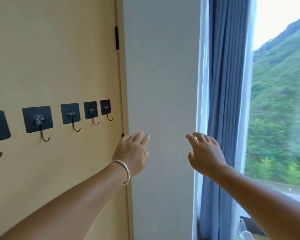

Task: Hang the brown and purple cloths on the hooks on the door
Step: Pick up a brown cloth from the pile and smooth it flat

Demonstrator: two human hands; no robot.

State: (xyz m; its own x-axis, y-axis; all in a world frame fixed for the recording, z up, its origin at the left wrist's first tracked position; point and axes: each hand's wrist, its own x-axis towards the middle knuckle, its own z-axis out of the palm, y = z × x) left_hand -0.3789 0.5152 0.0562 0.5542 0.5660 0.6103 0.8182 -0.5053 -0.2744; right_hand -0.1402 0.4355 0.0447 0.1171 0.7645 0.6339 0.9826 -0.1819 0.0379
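A row of black stick-on hooks (pixel 71 116) runs across the tan door (pixel 50 58) at about hand height, all bare, so a cloth can be looped on without stretching. Neither the brown nor the purple cloth is in view, so hanging has likely not begun. The left hand (pixel 132 153), with a bracelet (pixel 124 170) on its wrist, is held out flat and empty near the door's edge. The right hand (pixel 204 155) is raised before the wall (pixel 163 84) near the blue curtain (pixel 227 84), fingers spread and holding nothing.
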